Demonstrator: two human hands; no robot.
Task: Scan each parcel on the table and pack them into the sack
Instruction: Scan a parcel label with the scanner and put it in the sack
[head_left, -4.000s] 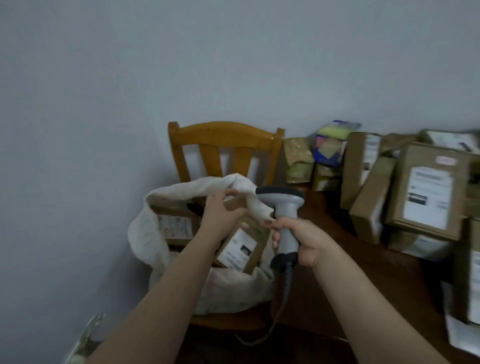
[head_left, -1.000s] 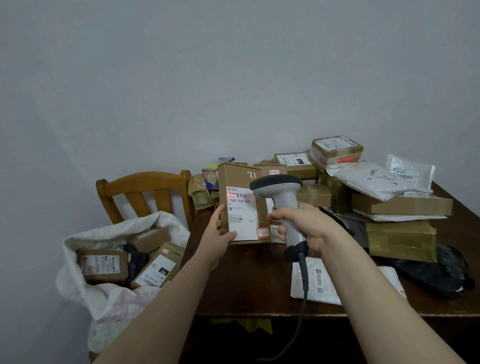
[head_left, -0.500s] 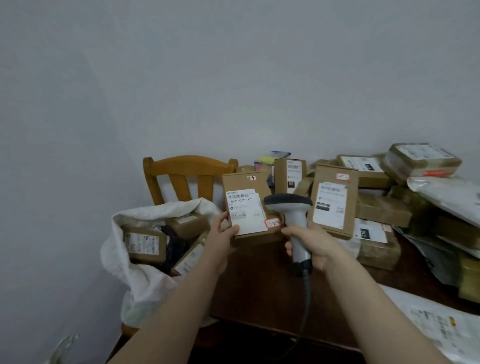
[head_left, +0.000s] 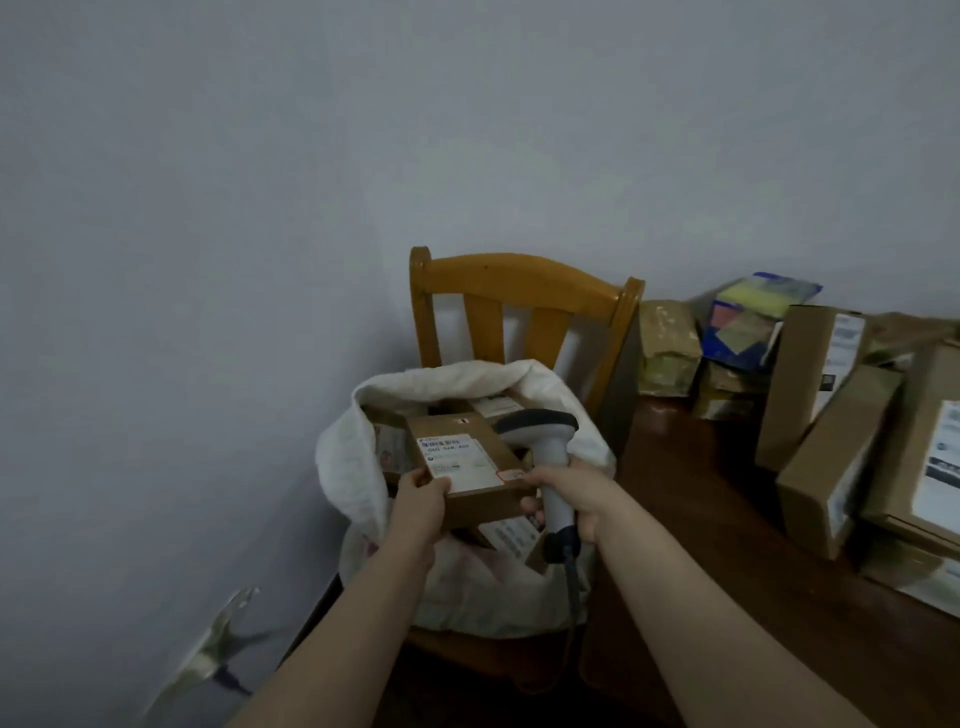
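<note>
left hand pinches labelled parcel flat over open sack, label up, apparently for dropping in | right hand fingers wrapped round scanner, kept aside

The left hand now holds the labelled box flat over the open sack on the chair, no longer upright above the counter; the scanner sits just beside it.
</note>
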